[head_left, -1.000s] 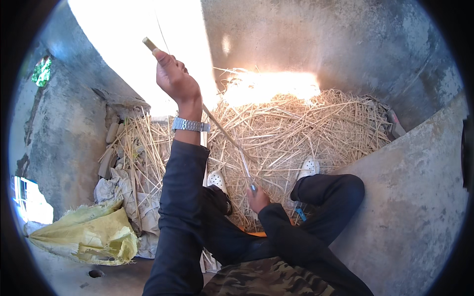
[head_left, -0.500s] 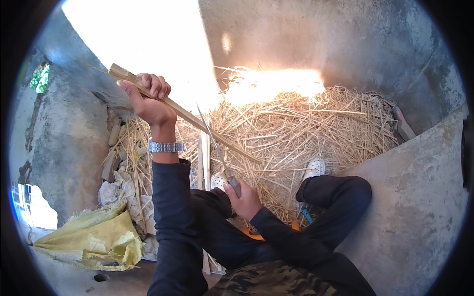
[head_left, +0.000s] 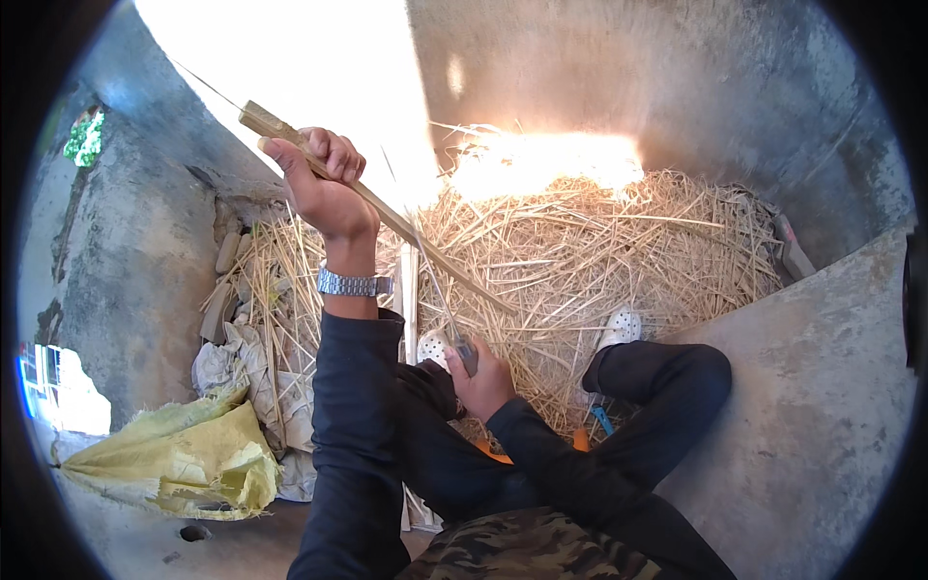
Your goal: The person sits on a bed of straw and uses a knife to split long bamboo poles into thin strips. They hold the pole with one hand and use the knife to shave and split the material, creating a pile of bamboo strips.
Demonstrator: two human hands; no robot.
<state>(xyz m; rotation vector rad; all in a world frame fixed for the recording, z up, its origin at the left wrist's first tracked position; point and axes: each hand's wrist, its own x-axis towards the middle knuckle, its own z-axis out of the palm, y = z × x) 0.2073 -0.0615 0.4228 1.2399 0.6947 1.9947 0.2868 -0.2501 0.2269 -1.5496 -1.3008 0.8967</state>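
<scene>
My left hand (head_left: pixel 331 193), with a metal watch (head_left: pixel 354 283) on its wrist, is raised and closed round a long pale wooden stick (head_left: pixel 459 273). The stick slants from its thick upper left end down to a thinner end over the straw. A thin strand juts out past its thick end. Lower down, my right hand (head_left: pixel 485 379) grips the dark handle of a knife (head_left: pixel 466 356) with a long, narrow blade. That blade points up and crosses the stick's line; I cannot tell whether they touch.
Loose straw (head_left: pixel 599 242) covers the floor ahead, lit brightly at the back wall. Paler upright strips (head_left: pixel 409 290) stand behind my left arm. A torn yellow sack (head_left: pixel 184 459) lies at the left. Concrete walls (head_left: pixel 802 406) close in on both sides. White clogs (head_left: pixel 621 329) are on my feet.
My left hand and the stick have shifted a little right, the thick end rising slightly too. The knife has moved slightly right and its blade now looks straighter and more edge-on.
</scene>
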